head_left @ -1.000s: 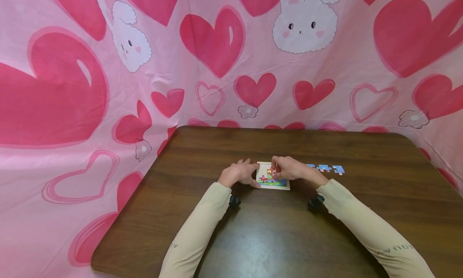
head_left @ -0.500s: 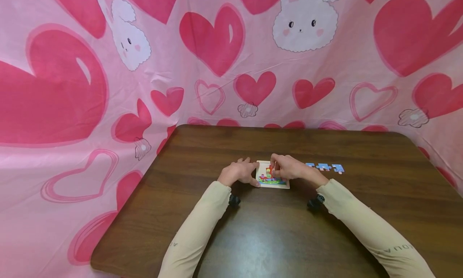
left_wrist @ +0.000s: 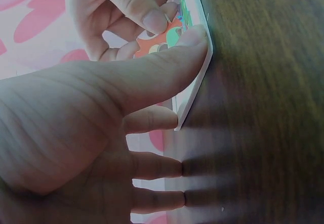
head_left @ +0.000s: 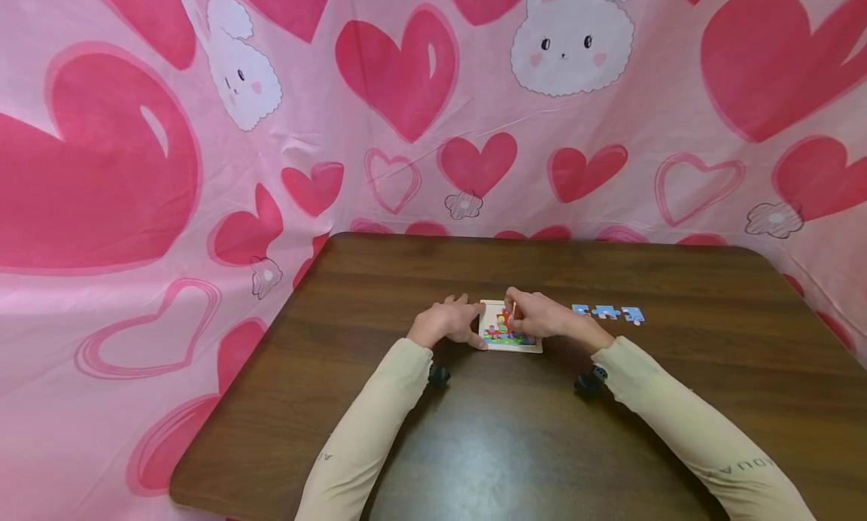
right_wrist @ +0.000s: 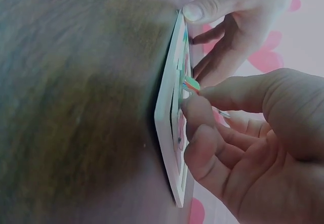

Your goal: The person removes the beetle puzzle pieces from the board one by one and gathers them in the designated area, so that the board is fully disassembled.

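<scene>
A small puzzle board (head_left: 524,349) with a pale rim and a bright printed picture lies flat on the table. At its left side, my left hand (head_left: 443,324) rests with its thumb on the near corner and its index finger at the far corner; the other fingers are spread straight onto the table. Over the board, my right hand (head_left: 539,315) pinches a puzzle piece (left_wrist: 152,43), orange with green, between thumb and fingers. In the right wrist view the green end of that piece stands tilted up from the board; the fingers hide the rest.
Several blue puzzle pieces (head_left: 606,312) lie in a row on the brown table (head_left: 474,431), right of the board and partly behind the right wrist. A pink cloth (head_left: 406,129) with hearts and rabbits hangs beyond the table's far and left edges.
The right hand has shifted slightly left over the board, and its piece sits a little differently in the fingers. The left hand stays at the board's left side.
</scene>
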The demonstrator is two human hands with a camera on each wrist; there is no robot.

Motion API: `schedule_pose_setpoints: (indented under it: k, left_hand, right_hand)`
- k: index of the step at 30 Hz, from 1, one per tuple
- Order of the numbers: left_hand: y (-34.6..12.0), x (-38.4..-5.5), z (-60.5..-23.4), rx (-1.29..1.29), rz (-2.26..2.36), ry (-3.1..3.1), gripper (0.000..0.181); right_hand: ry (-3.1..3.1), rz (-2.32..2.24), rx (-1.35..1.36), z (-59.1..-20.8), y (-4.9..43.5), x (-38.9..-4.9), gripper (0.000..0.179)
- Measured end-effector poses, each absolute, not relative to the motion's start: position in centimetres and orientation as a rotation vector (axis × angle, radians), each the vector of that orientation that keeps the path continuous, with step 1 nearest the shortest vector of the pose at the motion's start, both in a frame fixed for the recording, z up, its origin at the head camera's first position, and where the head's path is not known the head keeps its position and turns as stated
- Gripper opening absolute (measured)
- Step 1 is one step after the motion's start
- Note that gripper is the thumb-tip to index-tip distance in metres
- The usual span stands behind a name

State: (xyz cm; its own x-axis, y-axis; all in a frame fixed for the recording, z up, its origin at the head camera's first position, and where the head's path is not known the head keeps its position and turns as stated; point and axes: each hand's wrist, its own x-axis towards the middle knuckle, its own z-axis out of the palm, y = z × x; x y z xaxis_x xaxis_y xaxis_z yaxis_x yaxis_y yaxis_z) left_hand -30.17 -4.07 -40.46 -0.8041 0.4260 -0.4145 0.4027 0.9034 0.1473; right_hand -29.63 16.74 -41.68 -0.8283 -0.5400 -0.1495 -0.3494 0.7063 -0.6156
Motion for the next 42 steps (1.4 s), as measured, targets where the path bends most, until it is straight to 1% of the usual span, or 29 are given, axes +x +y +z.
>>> schedule_pose_setpoints:
  k: [9, 17, 31, 42]
  left_hand:
    - [-4.1, -30.1, -40.4, 0.599, 0.083, 2.622, 0.085]
    - [-4.0, -30.0, -40.4, 0.601, 0.048, 2.629, 0.086]
    - [-4.0, -29.9, -40.5, 0.617, 0.044, 2.642, 0.085]
    - [-4.0, -30.0, -40.5, 0.619, 0.067, 2.637, 0.084]
  right_hand:
    - [2.556, -0.935, -0.673, -41.7, 16.7, -29.4, 0.022]
    - [2.575, -0.955, -0.664, -41.1, 17.6, -29.0, 0.021]
    - [2.591, -0.976, -0.646, -40.6, 21.4, -28.5, 0.01]
    - [2.585, -1.018, -0.563, -40.2, 24.9, -28.3, 0.011]
